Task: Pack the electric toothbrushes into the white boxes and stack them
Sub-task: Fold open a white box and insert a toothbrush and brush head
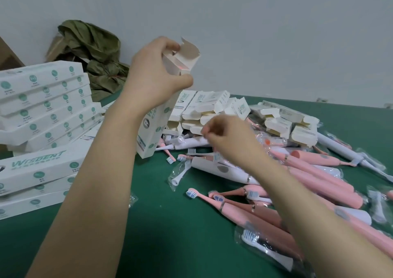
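- Left hand (153, 75) up high, clamped round the top end of a white box (154, 126), thumb on the near side, fingers curled over the far side.
- Box held nearly upright, leaning a bit right, bottom end just above the green table (170, 235); top flap (190, 49) open, with a glimpse of something pink inside.
- Right hand (229, 137) lower and to the right, over the pile, fingers bunched together at the tips. Too blurry there, so can't tell if anything's actually pinched.
- Right under that hand: a white toothbrush (223, 169) lying flat, plus loose brush heads (180, 173) in clear wrappers.
- Spread out to the right and nearer: loads of pink toothbrushes (319, 177), criss-crossed, touching each other.
- Behind the pile, on the far side: a heap of empty boxes (212, 105) with their ends open, tumbled any old way.
- Over on the left: a tall stack of shut boxes (42, 107), a bit wonky, and a lower stack (38, 171) nearer, printed faces up.
- Far left corner: a crumpled olive cloth (95, 50) draped over brown cardboard (53, 48), up against the pale wall (276, 33).
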{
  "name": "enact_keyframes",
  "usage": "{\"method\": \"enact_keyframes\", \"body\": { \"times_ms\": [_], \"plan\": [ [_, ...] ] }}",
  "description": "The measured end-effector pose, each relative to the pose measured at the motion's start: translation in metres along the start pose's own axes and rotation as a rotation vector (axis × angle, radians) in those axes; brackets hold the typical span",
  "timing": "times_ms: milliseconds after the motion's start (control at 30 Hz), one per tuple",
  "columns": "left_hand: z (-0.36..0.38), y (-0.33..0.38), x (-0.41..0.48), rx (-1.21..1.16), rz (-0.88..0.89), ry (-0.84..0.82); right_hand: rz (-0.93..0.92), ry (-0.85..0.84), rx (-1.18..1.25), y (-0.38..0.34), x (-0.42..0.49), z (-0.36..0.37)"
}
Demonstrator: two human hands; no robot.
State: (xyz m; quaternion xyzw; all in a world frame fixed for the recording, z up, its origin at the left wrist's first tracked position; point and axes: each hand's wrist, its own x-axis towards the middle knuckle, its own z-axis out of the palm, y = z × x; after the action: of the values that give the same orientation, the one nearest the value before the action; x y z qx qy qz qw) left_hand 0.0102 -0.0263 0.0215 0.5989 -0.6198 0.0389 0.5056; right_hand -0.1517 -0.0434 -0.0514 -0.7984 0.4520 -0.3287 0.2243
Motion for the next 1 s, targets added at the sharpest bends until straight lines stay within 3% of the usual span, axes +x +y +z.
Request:
{"method": "enact_keyframes", "body": {
  "times_ms": [67, 267, 367, 533, 600, 767, 1000],
  "plan": [
    [-0.003, -0.004, 0.001, 0.01, -0.021, 0.02, -0.043, -0.147, -0.218, 0.005, 0.0, 0.018],
    [-0.004, -0.007, 0.002, 0.04, -0.012, -0.004, -0.13, -0.375, -0.626, 0.013, 0.01, 0.037],
    [-0.003, -0.005, 0.002, 0.044, -0.007, -0.036, -0.178, -0.422, -0.584, 0.017, 0.01, 0.033],
    [-0.005, -0.002, 0.001, 0.05, -0.01, -0.052, -0.213, -0.358, -0.384, 0.011, 0.002, -0.004],
    [-0.003, -0.002, 0.0, 0.061, -0.004, -0.055, -0.181, -0.452, -0.381, 0.008, -0.006, -0.022],
    [0.001, -0.002, 0.0, 0.065, 0.005, -0.068, -0.078, -0.793, -0.704, 0.005, -0.032, -0.033],
    [0.004, 0.005, -0.003, 0.06, 0.014, -0.087, -0.116, -0.669, -0.534, 0.012, -0.037, -0.009]
  ]
}}
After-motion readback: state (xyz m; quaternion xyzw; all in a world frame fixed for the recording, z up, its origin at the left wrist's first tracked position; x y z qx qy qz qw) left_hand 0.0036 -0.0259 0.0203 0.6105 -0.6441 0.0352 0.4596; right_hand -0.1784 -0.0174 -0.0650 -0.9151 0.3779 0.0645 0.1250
